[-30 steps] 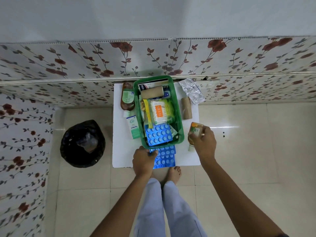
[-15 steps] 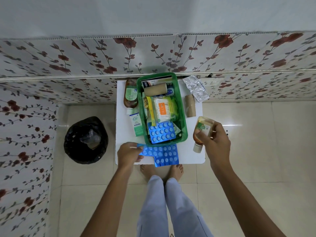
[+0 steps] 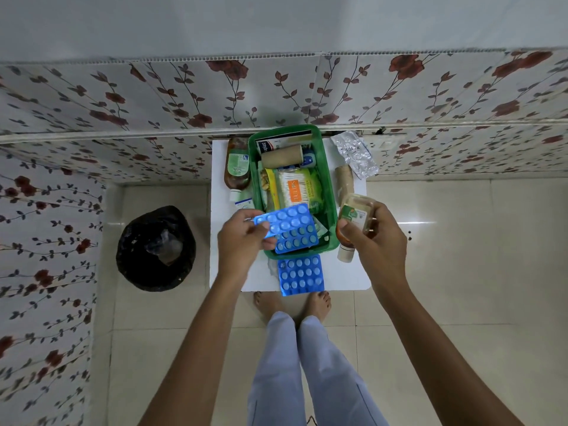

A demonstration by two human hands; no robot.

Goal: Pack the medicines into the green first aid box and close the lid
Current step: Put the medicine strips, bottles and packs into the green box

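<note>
The green first aid box stands open on a small white table, holding a cotton-bud pack, a brown bandage roll, a tube box and a blue blister strip. My left hand grips another blue blister strip over the box's near left corner. My right hand holds a small amber bottle with a green label, tilted, just right of the box. A third blue blister strip lies on the table in front of the box.
Left of the box lie a brown bottle and a small white carton. Right of it are a bandage roll and a silver foil strip. A black bin stands on the floor at left. Floral wall panels stand behind.
My left hand lifted one blue blister strip off the table and carried it up over the box's near left corner. My right hand raised the amber bottle closer to the box.
</note>
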